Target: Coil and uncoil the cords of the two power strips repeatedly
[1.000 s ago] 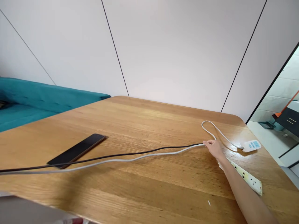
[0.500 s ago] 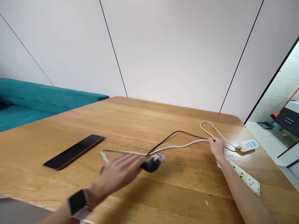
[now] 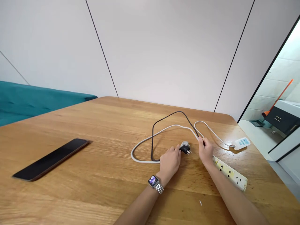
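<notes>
My left hand (image 3: pixel 169 162), with a watch on its wrist, is closed on a black plug (image 3: pixel 185 149) and the cord ends beside it; a clear-and-white plug (image 3: pixel 184 144) sits against the black one. My right hand (image 3: pixel 205 151) pinches the black cord (image 3: pixel 167 117) and the white cord (image 3: pixel 140 144) together. Both cords bow out in wide loops on the table between the hands. Partly behind my right forearm lies a worn white power strip (image 3: pixel 231 173). A smaller white strip with blue markings (image 3: pixel 242 143) rests to the right on its own white cord.
A long black flat object (image 3: pixel 52 158) lies at the left of the wooden table (image 3: pixel 105 125). Near the front is a small white scrap (image 3: pixel 200 202). Beyond the table are a teal sofa (image 3: pixel 42 98), a white wall (image 3: pixel 164 53) and, at right, a dark cabinet (image 3: pixel 281 117).
My left hand has moved right with the plugs, close to my right hand. The cords between them now bulge into loops. The view has shifted slightly.
</notes>
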`<control>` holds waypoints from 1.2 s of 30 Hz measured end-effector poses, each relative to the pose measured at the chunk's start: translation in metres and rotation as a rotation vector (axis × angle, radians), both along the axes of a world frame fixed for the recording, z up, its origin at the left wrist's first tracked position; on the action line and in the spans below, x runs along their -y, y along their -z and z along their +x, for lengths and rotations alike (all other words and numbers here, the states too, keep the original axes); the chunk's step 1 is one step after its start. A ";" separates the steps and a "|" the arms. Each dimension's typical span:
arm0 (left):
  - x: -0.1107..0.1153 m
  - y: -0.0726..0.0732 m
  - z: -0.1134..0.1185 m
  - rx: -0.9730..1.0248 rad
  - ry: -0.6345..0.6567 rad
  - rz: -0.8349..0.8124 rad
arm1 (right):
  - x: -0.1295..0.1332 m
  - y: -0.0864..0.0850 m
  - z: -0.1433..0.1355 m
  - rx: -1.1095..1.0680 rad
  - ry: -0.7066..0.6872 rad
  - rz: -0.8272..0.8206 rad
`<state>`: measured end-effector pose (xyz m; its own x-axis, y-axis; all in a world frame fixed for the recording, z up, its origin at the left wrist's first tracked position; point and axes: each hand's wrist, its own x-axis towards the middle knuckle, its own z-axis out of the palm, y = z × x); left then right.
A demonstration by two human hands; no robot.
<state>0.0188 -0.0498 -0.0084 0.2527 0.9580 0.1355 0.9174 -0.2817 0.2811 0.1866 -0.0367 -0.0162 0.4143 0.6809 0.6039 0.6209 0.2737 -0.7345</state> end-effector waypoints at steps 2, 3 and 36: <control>-0.007 0.006 -0.003 0.045 -0.009 -0.024 | 0.008 0.005 -0.013 0.057 -0.082 0.038; -0.009 0.008 -0.004 0.090 0.008 -0.043 | 0.012 0.007 -0.019 0.087 -0.132 0.054; -0.003 0.016 0.005 1.326 0.214 -0.070 | 0.014 0.021 -0.044 -0.377 -0.451 -0.092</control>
